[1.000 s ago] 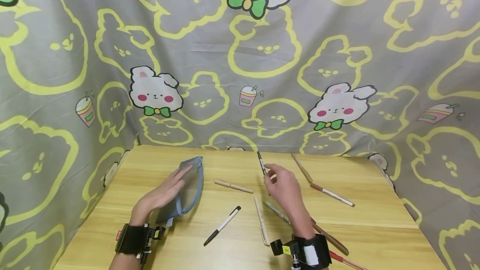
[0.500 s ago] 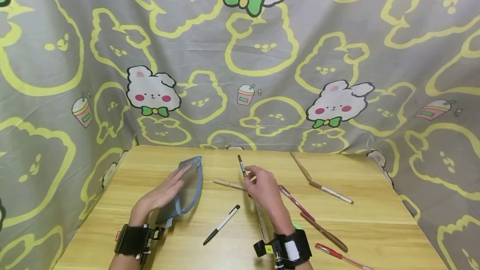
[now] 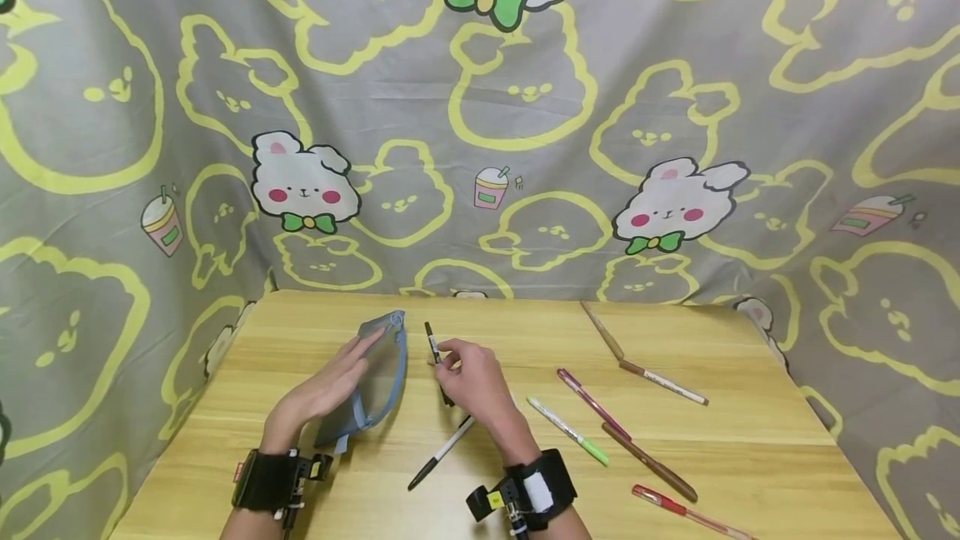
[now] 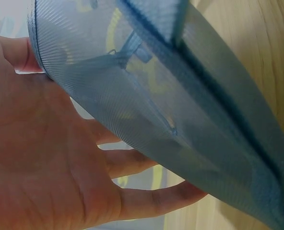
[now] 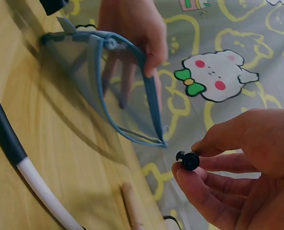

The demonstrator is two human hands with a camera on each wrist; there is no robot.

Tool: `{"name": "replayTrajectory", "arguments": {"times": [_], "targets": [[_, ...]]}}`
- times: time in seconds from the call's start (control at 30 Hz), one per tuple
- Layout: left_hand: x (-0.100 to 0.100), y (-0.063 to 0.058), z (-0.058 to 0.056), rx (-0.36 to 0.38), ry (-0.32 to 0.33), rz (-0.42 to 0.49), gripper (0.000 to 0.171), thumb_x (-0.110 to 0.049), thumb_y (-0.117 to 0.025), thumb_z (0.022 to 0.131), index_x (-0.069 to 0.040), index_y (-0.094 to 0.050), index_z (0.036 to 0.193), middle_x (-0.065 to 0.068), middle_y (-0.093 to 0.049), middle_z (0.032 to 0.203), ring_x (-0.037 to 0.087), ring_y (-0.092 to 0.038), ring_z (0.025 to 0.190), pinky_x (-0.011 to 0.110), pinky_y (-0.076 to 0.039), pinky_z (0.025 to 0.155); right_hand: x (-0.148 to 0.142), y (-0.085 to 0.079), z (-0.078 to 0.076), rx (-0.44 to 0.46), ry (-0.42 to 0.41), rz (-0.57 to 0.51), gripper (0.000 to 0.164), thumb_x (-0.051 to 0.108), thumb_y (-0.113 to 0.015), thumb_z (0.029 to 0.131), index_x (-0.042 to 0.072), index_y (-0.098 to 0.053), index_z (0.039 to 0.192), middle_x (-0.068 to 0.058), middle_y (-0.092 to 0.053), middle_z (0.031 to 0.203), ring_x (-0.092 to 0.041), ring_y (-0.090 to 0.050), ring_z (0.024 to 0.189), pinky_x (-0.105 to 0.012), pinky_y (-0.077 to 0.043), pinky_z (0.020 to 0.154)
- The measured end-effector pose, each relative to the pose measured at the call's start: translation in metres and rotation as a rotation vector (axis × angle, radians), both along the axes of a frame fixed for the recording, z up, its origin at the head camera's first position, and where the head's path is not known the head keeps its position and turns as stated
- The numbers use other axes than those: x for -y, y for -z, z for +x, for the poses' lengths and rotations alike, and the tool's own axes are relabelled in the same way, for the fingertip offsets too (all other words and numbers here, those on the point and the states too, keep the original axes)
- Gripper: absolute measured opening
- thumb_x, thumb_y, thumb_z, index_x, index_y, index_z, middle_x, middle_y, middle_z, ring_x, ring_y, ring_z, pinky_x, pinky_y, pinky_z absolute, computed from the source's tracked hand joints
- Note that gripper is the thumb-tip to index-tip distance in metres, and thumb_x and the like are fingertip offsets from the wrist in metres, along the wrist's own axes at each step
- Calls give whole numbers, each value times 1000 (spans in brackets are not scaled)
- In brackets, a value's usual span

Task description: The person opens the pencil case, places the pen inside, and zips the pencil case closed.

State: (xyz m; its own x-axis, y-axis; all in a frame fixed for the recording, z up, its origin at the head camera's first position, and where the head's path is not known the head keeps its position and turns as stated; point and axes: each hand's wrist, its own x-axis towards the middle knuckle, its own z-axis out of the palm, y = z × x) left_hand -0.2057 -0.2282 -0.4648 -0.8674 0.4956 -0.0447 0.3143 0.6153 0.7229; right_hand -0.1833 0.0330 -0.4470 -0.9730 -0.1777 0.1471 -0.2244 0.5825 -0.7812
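Observation:
A blue-grey mesh pouch [image 3: 381, 386] stands on edge at the left, its zipped mouth gaping toward the right. My left hand [image 3: 326, 386] holds it from the left; the thumb is at one edge and fairly straight fingers lie along the outer wall. My right hand [image 3: 474, 377] pinches a black-and-white pen [image 3: 431, 340] between thumb and fingers, just right of the pouch. In the right wrist view the pen's black end [image 5: 190, 161] points toward the camera. Below that hand lies a white pen [image 3: 450, 444] with black ends. A beige pen [image 5: 131, 206] is mostly hidden in the head view.
On the wooden table [image 3: 300, 311] at right lie a purple pen [image 3: 592, 402], a green marker [image 3: 570, 432], a brown pen [image 3: 648, 461], a red pen [image 3: 693, 512], a brown-and-white pen [image 3: 667, 382] and a thin tan pen [image 3: 602, 332]. A patterned cloth [image 3: 405, 98] surrounds the table.
My right hand has carried the pen leftward from mid-table to beside the pouch, uncovering the green marker and covering the beige pens. My left hand and the pouch stay in place.

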Motion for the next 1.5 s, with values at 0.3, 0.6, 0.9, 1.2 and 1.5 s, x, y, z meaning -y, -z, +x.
{"name": "replayTrajectory", "arguments": {"times": [0.3,0.6,0.9,1.2,1.5], "targets": [[2,-2,3,-34,2,11,55,-23,-21,113,-3,-17,164,35,-11,164,59,-6,149,81,-9,110,28,4,-4,32,-32,-76,30,4,-70,91,0,-73,121,-6,-73,86,-5,-63,57,-21,-45,47],[1,1,1,-50,12,33,56,-23,-19,112,0,-15,163,37,-11,163,61,-6,148,82,-9,109,46,5,-9,99,-47,-89,34,4,-69,93,-3,-70,126,-2,-73,83,-9,-62,46,-20,-43,42],[0,1,-1,-54,17,50,58,-27,-18,113,0,-15,163,36,-12,163,60,-8,148,81,-10,110,66,3,-15,208,-37,-178,38,3,-71,93,-6,-66,130,-8,-73,89,-26,-73,60,-24,-56,52],[0,2,-1,-23,13,75,55,-19,-19,112,-1,-14,164,35,-13,164,58,-11,149,79,-12,111,69,0,-13,190,-86,-192,33,7,-70,96,-5,-67,126,-14,-74,103,-19,-74,73,-23,-57,59],[2,2,-2,-30,23,89,55,-19,-19,112,-2,-15,164,34,-13,164,57,-12,149,79,-11,111,52,-7,-10,-25,-89,-64,23,5,-69,94,4,-75,116,-5,-75,100,-13,-72,84,-20,-55,70]]}}
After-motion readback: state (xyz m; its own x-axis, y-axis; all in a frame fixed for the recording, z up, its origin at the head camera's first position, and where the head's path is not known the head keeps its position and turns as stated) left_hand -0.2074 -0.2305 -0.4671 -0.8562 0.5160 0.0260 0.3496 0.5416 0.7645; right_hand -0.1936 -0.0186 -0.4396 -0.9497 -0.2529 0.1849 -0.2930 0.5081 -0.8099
